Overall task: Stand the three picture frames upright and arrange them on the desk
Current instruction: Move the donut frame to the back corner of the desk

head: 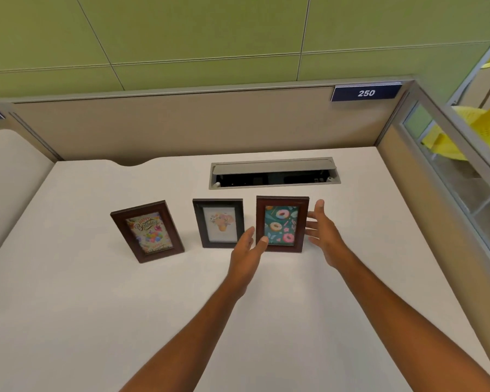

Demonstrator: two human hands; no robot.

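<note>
- Head view: three frames stand upright in a rough row across the middle of the white bench (96, 321), all facing the camera.
- The birthday frame (147, 232), dark brown, is at the left of the row and turned a little, its top leaning toward the left; it stands well apart from the other two.
- The flower frame (219, 223), nearly black with a pale picture, is in the middle.
- The donut frame (282, 224), reddish brown with a teal picture, is at the right, just beside the flower frame with a narrow gap between them.
- The left hand (248, 251) is spread open with fingers straight, in front of the gap between the flower and donut frames; a fingertip overlaps the donut frame's lower left corner, and whether it touches cannot be told.
- The right hand (324, 232) is also open wide, fingers splayed, just beside the donut frame's right edge; it grips nothing.
- Both bare forearms reach in from the lower edge.
- Behind the frames a grey cable tray (275, 172) is set into the bench, its lid raised.
- A beige partition (181, 125) backs the bench and carries a blue sign (366, 93) reading 250.
- Yellow chairs (464, 128) show past the glass at the right.
</note>
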